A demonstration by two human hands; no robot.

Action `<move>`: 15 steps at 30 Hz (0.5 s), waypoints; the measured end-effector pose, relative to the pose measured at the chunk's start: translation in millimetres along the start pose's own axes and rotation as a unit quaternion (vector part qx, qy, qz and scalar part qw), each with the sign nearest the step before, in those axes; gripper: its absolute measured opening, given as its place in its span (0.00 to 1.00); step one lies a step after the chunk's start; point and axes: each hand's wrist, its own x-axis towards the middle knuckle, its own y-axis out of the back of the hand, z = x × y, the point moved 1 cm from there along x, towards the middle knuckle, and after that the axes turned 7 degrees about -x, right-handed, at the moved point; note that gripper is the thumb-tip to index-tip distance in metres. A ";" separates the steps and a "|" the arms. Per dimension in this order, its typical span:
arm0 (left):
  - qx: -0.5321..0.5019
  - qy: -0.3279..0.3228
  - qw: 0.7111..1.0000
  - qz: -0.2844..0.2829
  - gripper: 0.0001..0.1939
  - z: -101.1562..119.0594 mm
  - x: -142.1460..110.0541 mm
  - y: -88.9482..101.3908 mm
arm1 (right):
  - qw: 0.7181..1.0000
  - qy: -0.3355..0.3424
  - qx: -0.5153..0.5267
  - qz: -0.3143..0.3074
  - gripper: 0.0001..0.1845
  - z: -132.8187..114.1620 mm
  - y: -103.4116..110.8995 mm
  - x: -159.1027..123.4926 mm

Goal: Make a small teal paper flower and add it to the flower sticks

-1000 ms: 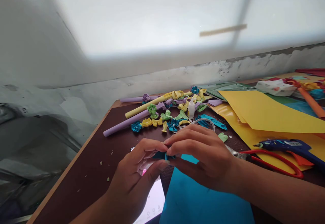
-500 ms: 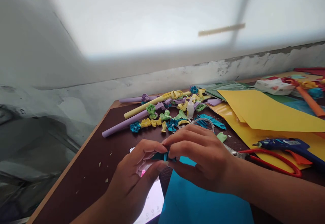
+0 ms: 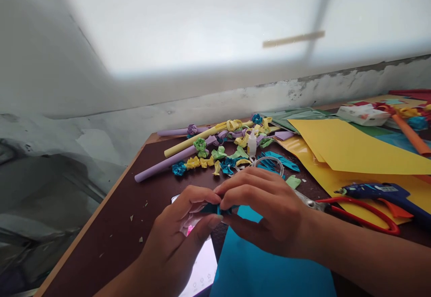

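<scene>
Blue fold (image 3: 210, 208), where's it at and how's the grip?

Between both hands, near the phone (image 3: 205, 265). Left hand (image 3: 182, 241) pinches it thumb to finger, right hand (image 3: 269, 211) pinches the other end. Looks like creasing, so I reckon the next move calls for a steady left pinch

Counts?

Two purple tubes (image 3: 168, 163), one yellow tube (image 3: 190, 142), one orange tube (image 3: 411, 134), one bottle (image 3: 252, 145), one scissors (image 3: 311, 203), one glue gun (image 3: 387, 192). Scraps are too jumbled

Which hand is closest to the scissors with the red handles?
Right. The right hand is just beside the scissors, partly covering their blades; the left hand is farther off, over the phone.
</scene>
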 end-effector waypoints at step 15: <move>-0.026 0.080 0.996 0.009 0.22 -8.3 0.9 -1.8 | 0.971 -0.230 0.059 0.025 0.07 4.9 -5.2 -1.3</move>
